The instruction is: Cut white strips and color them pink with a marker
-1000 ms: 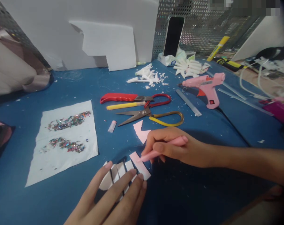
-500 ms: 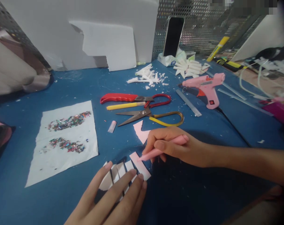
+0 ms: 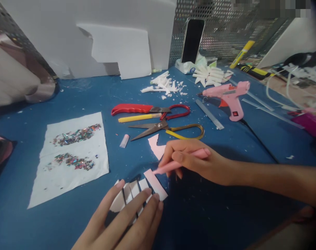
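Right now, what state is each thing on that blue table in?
Pink-and-white rectangular strip: lying, near end under the left hand.
Slim pink pen: held in the right hand, tip at the strip.
Metal scissors, red and yellow handles: open.
Red-handled knife: lying, blade exposed.
Pink plastic glue gun: lying unheld; on or off unclear.
Black phone: upright, screen dark.
White paper sheet: flat, bearing colourful flakes.

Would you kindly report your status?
Right hand holding pink pen, tip at pink-tinted strip. Left hand across white strips. Scissors open beyond; nothing blocking pen tip.
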The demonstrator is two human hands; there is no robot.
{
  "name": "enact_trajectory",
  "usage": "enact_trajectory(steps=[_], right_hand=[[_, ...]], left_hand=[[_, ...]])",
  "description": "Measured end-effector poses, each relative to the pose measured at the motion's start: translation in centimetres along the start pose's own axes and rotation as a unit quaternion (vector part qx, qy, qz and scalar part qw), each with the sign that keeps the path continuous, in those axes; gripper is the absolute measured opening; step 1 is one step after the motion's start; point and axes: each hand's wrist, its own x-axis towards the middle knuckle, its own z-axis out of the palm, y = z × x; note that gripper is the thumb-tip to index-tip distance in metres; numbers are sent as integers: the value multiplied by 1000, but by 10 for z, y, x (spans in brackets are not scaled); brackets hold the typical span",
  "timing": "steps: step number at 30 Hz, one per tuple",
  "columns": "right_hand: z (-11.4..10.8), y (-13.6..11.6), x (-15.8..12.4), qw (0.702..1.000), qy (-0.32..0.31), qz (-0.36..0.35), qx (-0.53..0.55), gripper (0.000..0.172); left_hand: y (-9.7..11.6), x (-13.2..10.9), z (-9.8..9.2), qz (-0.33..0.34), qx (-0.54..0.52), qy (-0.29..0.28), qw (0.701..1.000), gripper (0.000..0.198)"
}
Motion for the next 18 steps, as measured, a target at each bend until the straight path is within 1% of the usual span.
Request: enact_trajectory(steps=[2, 5, 8, 12, 15, 18], right_hand=[[0, -1, -1, 1000, 9, 1, -7, 29], [0, -1, -1, 1000, 1, -3, 0, 34], [0, -1, 0, 1000, 9, -6, 1, 31], [0, 0, 0, 1000, 6, -9, 8, 38], [0, 0, 0, 1000, 12, -4, 16, 36], [0, 0, 0, 999, 4, -1, 38, 40]], left_hand=[[-1, 0, 0, 4, 1, 3, 1000, 30], [-1, 1, -1, 2, -1, 6, 1000, 29], [0, 1, -1, -3, -4, 7, 1000, 29], [0, 0, -1, 1, 1, 10, 1000, 30], [0, 0, 0, 2, 0, 6, 1000, 30], [0, 0, 0, 2, -2, 4, 1000, 29]])
